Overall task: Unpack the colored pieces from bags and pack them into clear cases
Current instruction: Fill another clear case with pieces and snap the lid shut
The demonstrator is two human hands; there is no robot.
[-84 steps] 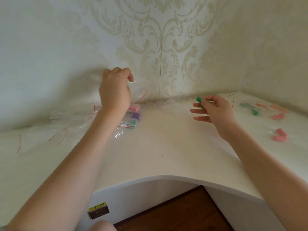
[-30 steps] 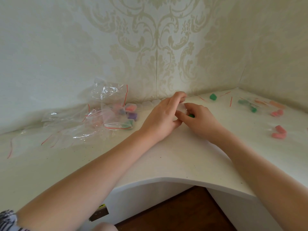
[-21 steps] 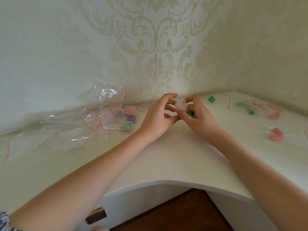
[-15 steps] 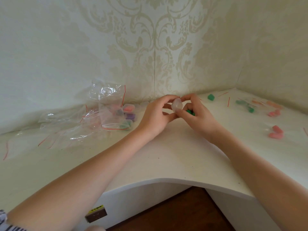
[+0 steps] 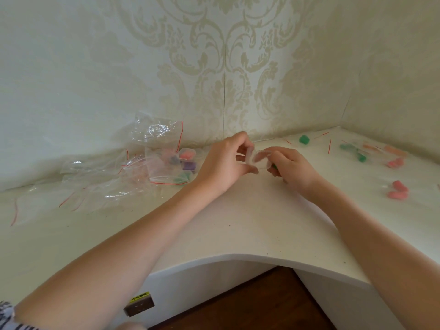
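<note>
Both hands meet over the middle of the white corner desk (image 5: 250, 222). A small clear case (image 5: 258, 159) is held between them with its lid swung apart. My left hand (image 5: 226, 165) pinches its left half and my right hand (image 5: 289, 166) grips the right half. A green piece (image 5: 275, 166) peeks out under my right fingers. To the left, filled cases hold a pink piece (image 5: 187, 154), a purple piece (image 5: 189, 166) and a green piece (image 5: 183, 178).
Crumpled clear bags (image 5: 157, 151) with red zip strips lie left along the wall. On the right lie a loose green piece (image 5: 304, 139), bagged green and orange pieces (image 5: 362, 157) and pink pieces (image 5: 398, 191). The desk's front edge curves inward above a wooden floor.
My left hand left the bags at the left and joined my right hand. Together they lifted a clear case off the desk and spread it apart.
</note>
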